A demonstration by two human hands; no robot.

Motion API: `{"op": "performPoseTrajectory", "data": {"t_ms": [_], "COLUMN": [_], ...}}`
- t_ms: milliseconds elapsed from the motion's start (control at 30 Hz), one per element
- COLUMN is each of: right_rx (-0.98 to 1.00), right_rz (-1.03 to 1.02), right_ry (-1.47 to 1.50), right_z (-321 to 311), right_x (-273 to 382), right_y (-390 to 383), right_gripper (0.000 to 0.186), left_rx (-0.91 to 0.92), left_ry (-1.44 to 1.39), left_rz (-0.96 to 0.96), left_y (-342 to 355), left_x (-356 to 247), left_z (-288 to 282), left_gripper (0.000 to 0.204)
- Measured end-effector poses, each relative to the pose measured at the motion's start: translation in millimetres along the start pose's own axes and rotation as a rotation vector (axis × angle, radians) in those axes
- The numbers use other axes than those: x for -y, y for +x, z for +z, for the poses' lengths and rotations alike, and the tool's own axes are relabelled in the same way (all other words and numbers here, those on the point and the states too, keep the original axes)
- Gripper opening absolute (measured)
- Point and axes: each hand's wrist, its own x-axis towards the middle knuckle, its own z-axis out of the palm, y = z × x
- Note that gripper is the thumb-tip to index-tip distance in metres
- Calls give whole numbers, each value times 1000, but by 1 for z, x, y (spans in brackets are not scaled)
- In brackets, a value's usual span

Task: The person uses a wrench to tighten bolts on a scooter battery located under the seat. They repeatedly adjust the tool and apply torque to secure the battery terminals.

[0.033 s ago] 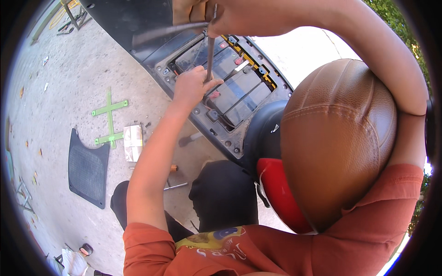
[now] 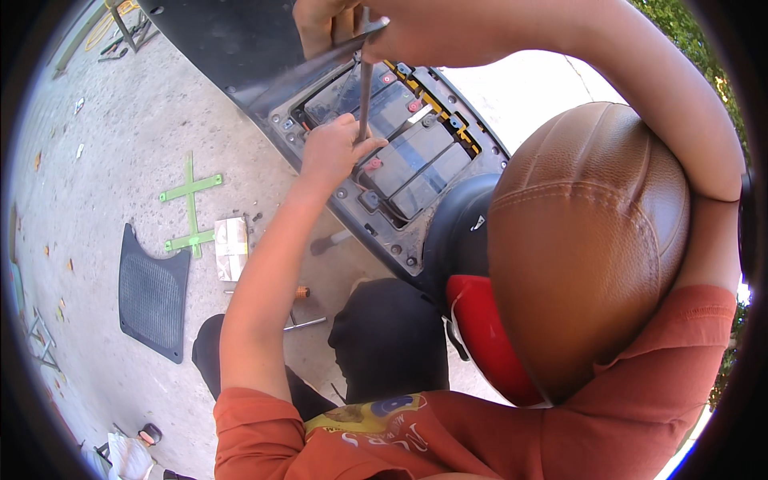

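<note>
My left hand (image 2: 336,148) is closed around the lower shaft of a metal T-handle wrench (image 2: 366,100), above the open battery bay of a scooter. At the top of the wrench my right hand (image 2: 392,36) has its fingers curled about the crossbar, which is smeared by motion. Under the hands, dark batteries (image 2: 412,164) sit side by side in the bay, with red terminals and a yellow-and-black strip along the far side. The tip of the wrench is hidden behind my left hand.
A brown scooter seat (image 2: 592,240) and red body panel (image 2: 488,336) stand close on the right. On the concrete floor lie a black ribbed mat (image 2: 154,296), a green cross-shaped bracket (image 2: 190,188), a small box (image 2: 231,248) and an orange-handled tool (image 2: 302,293).
The crossbar has turned a little: its blurred left end sits lower and its other end now shows by my right hand. My left hand has stayed in place.
</note>
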Motion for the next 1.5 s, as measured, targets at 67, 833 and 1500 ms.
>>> {"op": "performPoseTrajectory", "data": {"t_ms": [67,833,1500], "right_rx": [-12,127,152], "right_rz": [-70,140,-242], "right_ry": [-33,8,-61], "right_z": [0,-4,-6], "right_x": [-4,-9,-23], "right_y": [0,16,18], "right_gripper": [21,20,38], "left_rx": [6,38,-79], "left_ry": [-146,-43,-57], "left_rz": [-5,-125,-116], "left_y": [-3,-12,-15], "left_x": [3,-5,9], "left_z": [0,-10,-4], "left_gripper": [18,24,23]}}
